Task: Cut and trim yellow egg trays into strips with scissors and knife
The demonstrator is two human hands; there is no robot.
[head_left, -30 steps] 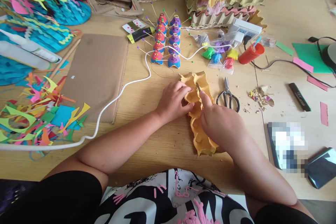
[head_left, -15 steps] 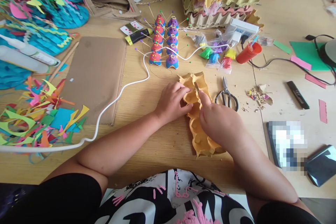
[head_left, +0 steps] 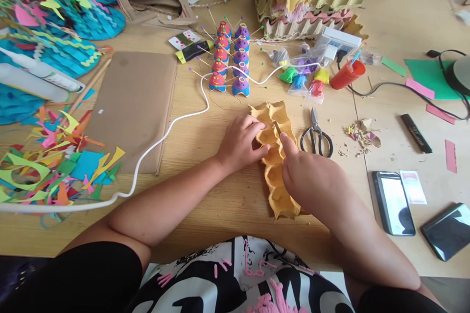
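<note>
A yellow piece of egg carton [head_left: 279, 194] lies on the table in front of me, its cups facing up. My left hand [head_left: 239, 142] grips its left edge near the far end, fingertips pressed into the cups. In my closed right hand [head_left: 312, 171] is a knife with a narrow blade [head_left: 276, 127]; its handle is hidden in the fist. The blade tip touches the ridge between the cups, close to my left fingertips. Just right of the carton lie black-handled scissors [head_left: 316, 138].
Two rows of painted carton figures [head_left: 229, 58] with pins stand beyond my hands. A white cable [head_left: 172, 122] crosses the table. Cardboard [head_left: 132, 107] and paper scraps [head_left: 55, 166] lie left; a phone [head_left: 394, 203], a marker [head_left: 416, 133] and a red cup [head_left: 347, 76] are right.
My right hand has drawn the knife slightly toward me and to the right along the carton. My left hand and the carton have stayed in place.
</note>
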